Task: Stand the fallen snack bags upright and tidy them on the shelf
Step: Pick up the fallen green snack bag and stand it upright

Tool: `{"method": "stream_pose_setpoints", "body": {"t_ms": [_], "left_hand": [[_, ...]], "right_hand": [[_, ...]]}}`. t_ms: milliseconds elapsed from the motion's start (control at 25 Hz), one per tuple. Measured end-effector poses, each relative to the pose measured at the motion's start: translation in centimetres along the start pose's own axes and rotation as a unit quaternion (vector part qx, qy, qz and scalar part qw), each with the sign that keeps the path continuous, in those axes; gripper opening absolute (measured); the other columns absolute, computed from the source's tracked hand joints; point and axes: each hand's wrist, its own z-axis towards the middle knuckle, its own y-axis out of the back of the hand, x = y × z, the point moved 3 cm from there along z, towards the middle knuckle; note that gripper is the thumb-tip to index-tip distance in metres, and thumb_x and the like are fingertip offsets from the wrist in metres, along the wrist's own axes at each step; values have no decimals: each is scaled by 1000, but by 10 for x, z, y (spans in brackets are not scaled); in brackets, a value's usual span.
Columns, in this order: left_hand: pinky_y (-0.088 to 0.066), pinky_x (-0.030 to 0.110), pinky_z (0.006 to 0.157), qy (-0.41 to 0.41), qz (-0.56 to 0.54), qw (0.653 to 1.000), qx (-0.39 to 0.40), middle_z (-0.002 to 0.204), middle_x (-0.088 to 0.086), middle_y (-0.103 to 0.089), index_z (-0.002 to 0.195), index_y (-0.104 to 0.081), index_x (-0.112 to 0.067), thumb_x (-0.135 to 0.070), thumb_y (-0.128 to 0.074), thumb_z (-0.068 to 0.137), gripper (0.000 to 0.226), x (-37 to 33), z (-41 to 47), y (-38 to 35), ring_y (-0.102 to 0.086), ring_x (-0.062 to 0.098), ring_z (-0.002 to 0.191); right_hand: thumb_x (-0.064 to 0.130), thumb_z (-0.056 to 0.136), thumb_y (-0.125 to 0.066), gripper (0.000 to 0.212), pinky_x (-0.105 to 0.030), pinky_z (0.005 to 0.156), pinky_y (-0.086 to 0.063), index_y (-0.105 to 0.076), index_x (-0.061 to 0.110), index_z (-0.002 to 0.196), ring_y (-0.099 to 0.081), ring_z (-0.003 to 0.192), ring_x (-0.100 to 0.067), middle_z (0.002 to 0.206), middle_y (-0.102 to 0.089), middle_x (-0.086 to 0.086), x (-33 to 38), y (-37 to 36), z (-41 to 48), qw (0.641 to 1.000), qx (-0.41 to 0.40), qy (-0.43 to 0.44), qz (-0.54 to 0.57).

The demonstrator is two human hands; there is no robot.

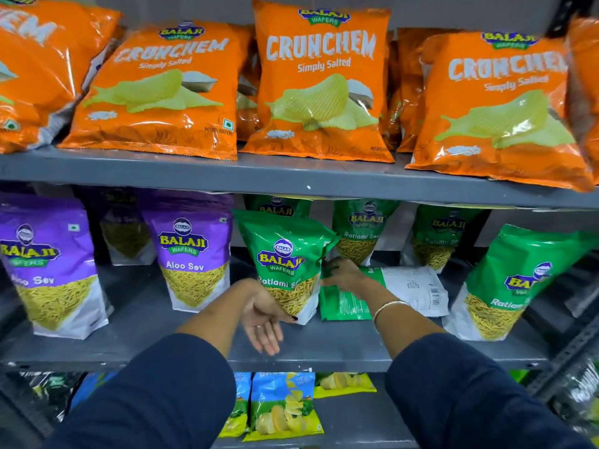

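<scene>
On the middle shelf (162, 345) a green Ratlami Sev bag (285, 254) stands upright at the centre. My left hand (264, 319) is open, palm up, touching that bag's lower left corner. Right of it a second green bag (405, 290) lies flat on its front, back label up. My right hand (343, 273) rests on the fallen bag's left end, fingers spread over it; I cannot tell whether they grip it. More green bags stand behind (363, 231) and at the right (512, 283).
Purple Aloo Sev bags (191, 251) stand on the left of the same shelf. Orange Crunchem chip bags (321, 79) lean along the upper shelf. Blue and yellow chip bags (285, 406) lie on the shelf below. A metal upright (570, 351) bounds the right side.
</scene>
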Motion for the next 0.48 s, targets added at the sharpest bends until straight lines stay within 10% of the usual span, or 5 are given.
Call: {"method": "stream_pose_setpoints", "body": {"t_ms": [80, 240, 480], "left_hand": [[-45, 39, 92, -25, 1, 999, 33, 143, 22, -45, 99, -50, -3, -45, -31, 95, 46, -22, 5, -18, -37, 32, 139], [-30, 51, 111, -91, -204, 975, 3, 153, 25, -26, 145, -13, 4, -44, -41, 92, 77, -69, 31, -53, -33, 37, 139], [-11, 57, 117, -153, -554, 818, 6, 158, 24, -2, 150, -2, -11, -26, -58, 88, 84, -138, 68, -110, -7, 35, 147]], "right_hand": [[8, 79, -69, 57, -33, 96, -45, -48, -5, 129, -53, 120, -30, 135, -53, -19, -11, 28, -2, 996, -52, -12, -71], [24, 82, -66, 51, -37, 98, -43, -53, -1, 124, -53, 121, -34, 131, -56, -20, -41, 90, -2, 963, -97, -45, -249], [33, 93, -47, 54, -34, 101, -42, -42, 0, 135, -51, 124, -30, 140, -49, -17, -89, 139, 20, 944, 12, -77, -321]]}}
